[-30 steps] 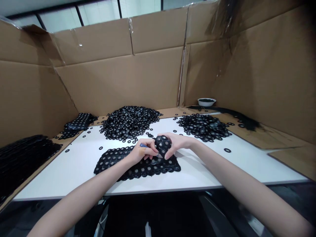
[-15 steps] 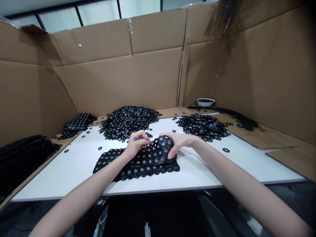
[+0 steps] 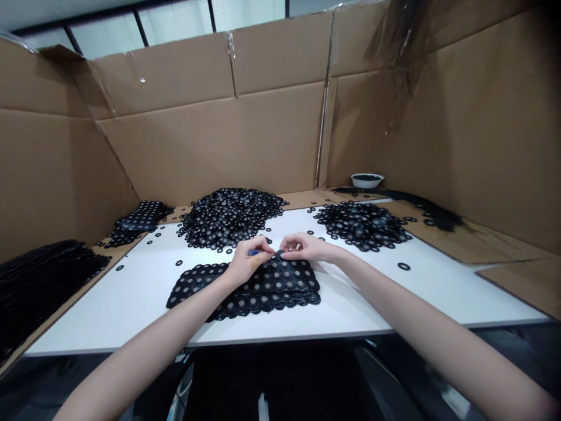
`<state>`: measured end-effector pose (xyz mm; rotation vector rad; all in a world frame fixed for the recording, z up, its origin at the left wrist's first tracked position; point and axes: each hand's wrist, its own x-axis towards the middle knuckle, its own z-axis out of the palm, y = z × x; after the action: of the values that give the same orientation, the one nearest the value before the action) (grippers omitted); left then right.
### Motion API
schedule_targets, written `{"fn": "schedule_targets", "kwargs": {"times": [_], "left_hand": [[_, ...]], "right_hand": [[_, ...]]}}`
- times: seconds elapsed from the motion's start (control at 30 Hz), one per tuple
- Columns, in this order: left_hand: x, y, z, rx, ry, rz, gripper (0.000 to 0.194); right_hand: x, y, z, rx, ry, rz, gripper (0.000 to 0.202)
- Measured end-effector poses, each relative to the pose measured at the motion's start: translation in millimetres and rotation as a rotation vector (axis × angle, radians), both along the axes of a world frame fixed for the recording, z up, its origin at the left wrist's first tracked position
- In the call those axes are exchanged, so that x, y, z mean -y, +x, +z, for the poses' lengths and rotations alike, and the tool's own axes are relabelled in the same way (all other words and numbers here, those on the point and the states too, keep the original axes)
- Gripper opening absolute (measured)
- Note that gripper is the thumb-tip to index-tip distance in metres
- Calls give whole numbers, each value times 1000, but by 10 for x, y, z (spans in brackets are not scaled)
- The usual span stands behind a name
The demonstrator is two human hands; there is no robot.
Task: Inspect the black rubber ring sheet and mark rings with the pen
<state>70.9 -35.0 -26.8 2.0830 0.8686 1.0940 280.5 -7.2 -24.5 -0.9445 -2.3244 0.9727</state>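
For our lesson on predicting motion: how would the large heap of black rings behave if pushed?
The heap would probably slump and spread, since loose rings lie scattered around it. Those rings would likely slide rather than roll, as they lie flat.

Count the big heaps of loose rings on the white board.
2: the larger heap beyond the left hand, the smaller heap beyond and right of the right hand. No others seem hidden.
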Motion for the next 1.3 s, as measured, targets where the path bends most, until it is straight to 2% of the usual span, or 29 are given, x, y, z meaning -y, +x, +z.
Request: {"fn": "schedule_targets", "kwargs": {"times": [0.47, 0.73, 0.87, 1.07, 1.3], "left_hand": [[-16, -5, -31, -101, 76, -65, 14], [-14, 12, -46, -244, 141, -80, 15], [-12, 19, -46, -258, 167, -98, 14], [11, 11, -35, -201, 167, -57, 16], [41, -7, -27, -134, 186, -51, 17]], "right_hand": [[25, -88, -38, -6, 1, -69, 17], [40, -138, -57, -16, 56, -102, 6], [60, -123, -10, -9, 55, -81, 6], [55, -45, 39, 70, 17, -65, 29], [73, -41, 55, 101, -13, -13, 25]]}}
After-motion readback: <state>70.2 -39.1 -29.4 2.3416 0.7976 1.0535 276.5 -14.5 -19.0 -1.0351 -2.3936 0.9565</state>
